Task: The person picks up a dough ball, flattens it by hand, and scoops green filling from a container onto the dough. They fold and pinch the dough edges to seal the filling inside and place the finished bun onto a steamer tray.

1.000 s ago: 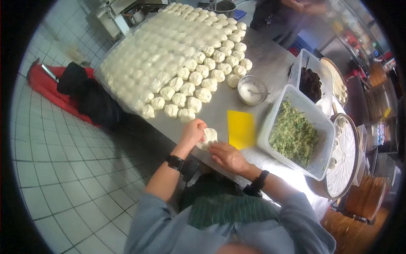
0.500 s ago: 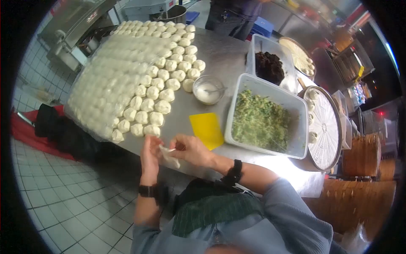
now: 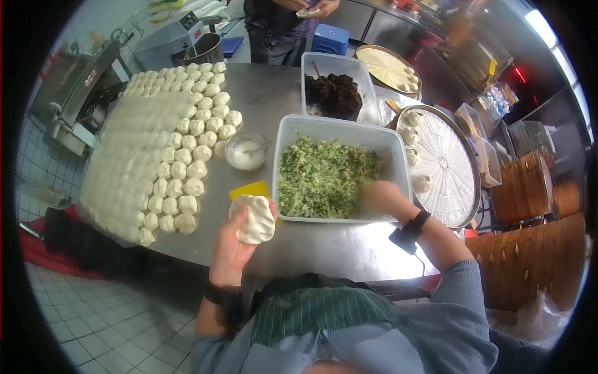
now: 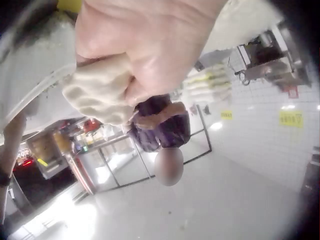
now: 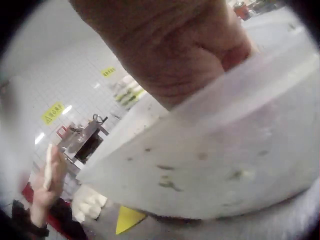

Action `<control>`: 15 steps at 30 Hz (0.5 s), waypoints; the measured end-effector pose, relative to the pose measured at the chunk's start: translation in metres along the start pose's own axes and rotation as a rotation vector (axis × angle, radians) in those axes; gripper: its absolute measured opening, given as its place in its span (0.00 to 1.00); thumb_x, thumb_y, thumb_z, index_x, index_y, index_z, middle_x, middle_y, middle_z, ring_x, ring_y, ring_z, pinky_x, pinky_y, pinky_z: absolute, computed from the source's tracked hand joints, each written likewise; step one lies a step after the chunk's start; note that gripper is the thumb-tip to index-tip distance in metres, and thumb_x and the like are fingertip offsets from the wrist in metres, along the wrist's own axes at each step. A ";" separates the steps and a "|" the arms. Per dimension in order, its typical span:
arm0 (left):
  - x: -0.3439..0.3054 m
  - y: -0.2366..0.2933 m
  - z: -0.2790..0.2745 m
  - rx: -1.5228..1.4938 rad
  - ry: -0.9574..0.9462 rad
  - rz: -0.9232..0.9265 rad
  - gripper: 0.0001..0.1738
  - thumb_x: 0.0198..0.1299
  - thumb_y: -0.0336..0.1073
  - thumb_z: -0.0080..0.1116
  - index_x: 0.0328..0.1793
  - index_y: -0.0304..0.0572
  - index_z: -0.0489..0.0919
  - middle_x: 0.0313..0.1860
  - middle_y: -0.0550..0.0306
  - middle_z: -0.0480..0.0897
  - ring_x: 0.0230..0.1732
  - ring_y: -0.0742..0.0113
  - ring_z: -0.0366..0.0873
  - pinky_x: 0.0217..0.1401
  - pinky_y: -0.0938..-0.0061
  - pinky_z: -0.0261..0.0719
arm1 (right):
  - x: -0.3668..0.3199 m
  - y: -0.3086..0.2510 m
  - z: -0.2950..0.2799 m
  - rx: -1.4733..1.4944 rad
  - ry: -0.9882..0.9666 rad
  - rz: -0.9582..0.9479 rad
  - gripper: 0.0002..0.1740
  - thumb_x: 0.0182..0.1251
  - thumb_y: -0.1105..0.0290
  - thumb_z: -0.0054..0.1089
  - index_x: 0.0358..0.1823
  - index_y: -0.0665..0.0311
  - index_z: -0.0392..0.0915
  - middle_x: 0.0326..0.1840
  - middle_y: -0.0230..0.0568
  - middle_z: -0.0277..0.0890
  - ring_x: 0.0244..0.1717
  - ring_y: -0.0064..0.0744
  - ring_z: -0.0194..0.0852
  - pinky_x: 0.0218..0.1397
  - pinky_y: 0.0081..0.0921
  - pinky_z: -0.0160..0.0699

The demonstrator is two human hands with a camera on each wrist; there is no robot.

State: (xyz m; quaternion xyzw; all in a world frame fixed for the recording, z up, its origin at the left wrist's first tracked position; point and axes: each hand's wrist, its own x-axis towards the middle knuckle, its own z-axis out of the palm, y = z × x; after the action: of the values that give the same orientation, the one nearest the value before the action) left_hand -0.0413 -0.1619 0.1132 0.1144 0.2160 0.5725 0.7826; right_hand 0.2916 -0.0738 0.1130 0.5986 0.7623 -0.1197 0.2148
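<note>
L hand [image 3: 232,249] palm-up, cupping flat white dough round [image 3: 252,219]. R hand [image 3: 381,198] inside clear plastic tub of chopped green filling [image 3: 336,119], 4 o'clock corner; blurred, grip can't tell. Dough at tub's 8 o'clock.

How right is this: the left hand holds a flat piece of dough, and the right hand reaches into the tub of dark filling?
One part is wrong. The left hand holds the flat dough, but the right hand reaches into the tub of green filling, not the dark one. The head view shows it.
</note>
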 end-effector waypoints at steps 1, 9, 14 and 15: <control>0.006 -0.004 0.006 0.004 -0.001 -0.004 0.23 0.65 0.37 0.55 0.61 0.30 0.69 0.57 0.41 0.76 0.61 0.50 0.73 0.65 0.55 0.71 | -0.001 0.006 0.008 -0.002 -0.059 -0.025 0.12 0.56 0.65 0.55 0.34 0.64 0.83 0.37 0.48 0.82 0.42 0.48 0.82 0.44 0.40 0.81; 0.047 -0.030 0.040 0.236 0.065 0.115 0.24 0.66 0.41 0.57 0.63 0.35 0.70 0.58 0.48 0.77 0.57 0.61 0.76 0.61 0.67 0.72 | 0.017 0.012 0.013 -0.168 -0.124 -0.255 0.10 0.54 0.68 0.58 0.34 0.61 0.85 0.36 0.44 0.83 0.41 0.44 0.83 0.42 0.36 0.82; 0.053 -0.033 0.044 0.299 0.199 0.242 0.23 0.66 0.39 0.56 0.63 0.34 0.70 0.56 0.49 0.78 0.56 0.62 0.76 0.61 0.70 0.72 | 0.018 0.012 0.002 -0.187 -0.161 -0.260 0.09 0.54 0.69 0.57 0.33 0.61 0.84 0.34 0.43 0.83 0.37 0.42 0.84 0.39 0.36 0.82; 0.053 -0.033 0.043 0.312 0.240 0.278 0.22 0.67 0.37 0.55 0.63 0.34 0.70 0.56 0.50 0.78 0.56 0.63 0.76 0.61 0.70 0.72 | 0.012 0.011 -0.012 -0.184 -0.163 -0.270 0.09 0.54 0.69 0.57 0.33 0.61 0.84 0.34 0.43 0.83 0.37 0.42 0.84 0.39 0.36 0.82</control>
State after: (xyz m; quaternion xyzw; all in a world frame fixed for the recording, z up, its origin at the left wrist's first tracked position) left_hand 0.0201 -0.1190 0.1259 0.1937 0.3752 0.6441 0.6379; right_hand 0.2979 -0.0556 0.1189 0.4571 0.8236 -0.1251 0.3118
